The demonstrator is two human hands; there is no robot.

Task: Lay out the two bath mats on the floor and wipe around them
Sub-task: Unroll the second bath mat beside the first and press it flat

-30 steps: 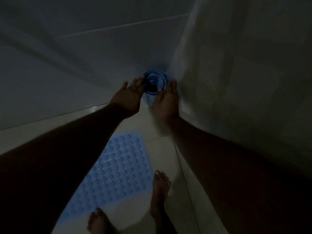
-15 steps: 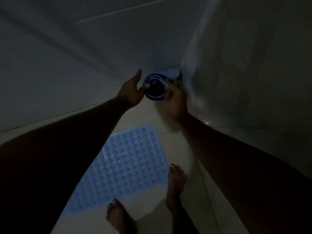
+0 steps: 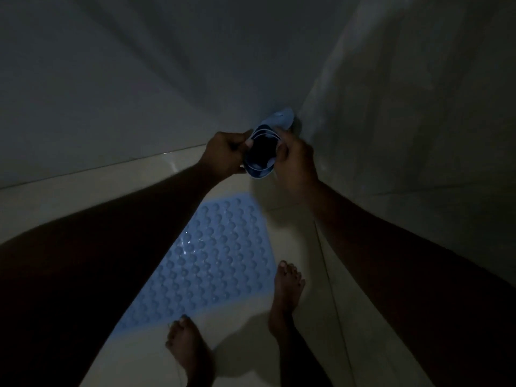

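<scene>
The room is dim. A light blue bath mat (image 3: 212, 263) with rows of round bumps lies flat on the pale floor, under my arms. A second blue mat (image 3: 262, 155), rolled into a tube, is held up near the wall corner; I look down its dark open end. My left hand (image 3: 226, 156) grips the roll's left side with curled fingers. My right hand (image 3: 293, 160) grips its right side. A loose flap of the roll (image 3: 283, 118) sticks up behind the hands.
Grey walls (image 3: 139, 93) meet at a corner just beyond the roll. My two bare feet (image 3: 287, 289) stand on the pale floor tiles (image 3: 298, 219), the left foot (image 3: 187, 342) touching the flat mat's near edge.
Both hands have closed onto the rolled mat and lifted it away from the corner, toward me. A flap has come loose from the roll. My feet have shifted.
</scene>
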